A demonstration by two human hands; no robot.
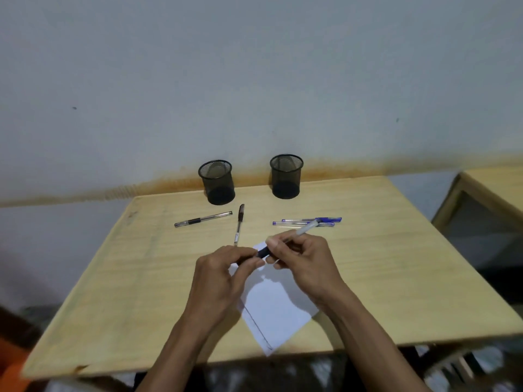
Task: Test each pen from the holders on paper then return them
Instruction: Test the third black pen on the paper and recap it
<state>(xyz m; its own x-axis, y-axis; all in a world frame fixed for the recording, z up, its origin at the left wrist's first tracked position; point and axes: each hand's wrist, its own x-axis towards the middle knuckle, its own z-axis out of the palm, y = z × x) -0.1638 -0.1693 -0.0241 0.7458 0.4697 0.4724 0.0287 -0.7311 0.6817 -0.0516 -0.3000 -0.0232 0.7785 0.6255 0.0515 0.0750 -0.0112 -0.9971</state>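
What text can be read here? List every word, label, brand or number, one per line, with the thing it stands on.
None can be read.
Pen with dark cap, lying on the table: a small mark on the clear barrel, too small and blurred to read.
Sheet of paper: a thin drawn line near its left edge, no words.
Blue pens, black-grip pen, mesh pen holders: no print visible.

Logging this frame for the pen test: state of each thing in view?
left mesh holder: upright, empty
right mesh holder: upright, empty
black pens: two, lying loose
blue pens: lying bunched
paper: flat on table
held pen: gripped by left hand and right hand
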